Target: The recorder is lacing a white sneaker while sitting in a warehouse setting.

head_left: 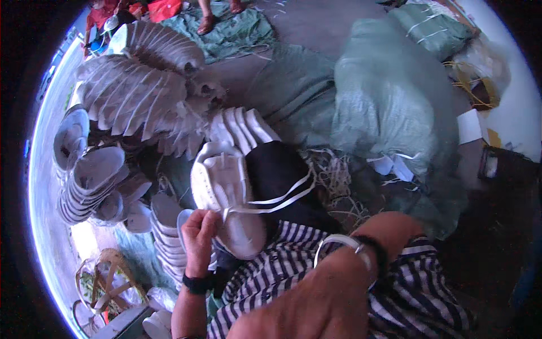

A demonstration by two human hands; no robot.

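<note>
While the left hand (199,230) pinches a white strap (271,202) right at the edge of a white sole (226,195), the sole itself lies across the person's lap, partly on a black cloth (279,175) and partly over the striped garment (282,271). So that grip is closed on the strap, fingers curled tight, with a dark band round the wrist. The strap runs in two flat strands from the pinch out to the right over the black cloth.

Right hand (316,299) is huge in the lower middle of the shot, seen from the back, watch (344,244) on the wrist. Honestly can't tell if its grip is open or closed, the fingers run off the bottom edge.

Loads more soles around: fanned stacks (135,90) up top left, more piles (90,181) down the left side, and a short row (240,124) just above the one being handled. Another stack (166,231) sits just left of the left hand.

Big green sacks (384,107) fill the right half on the floor, with a heap of straw-like strands (333,181) beside the lap. A woven basket (107,277) sits lower left. At the very top edge someone else's feet (209,22) stand on a green sheet.
</note>
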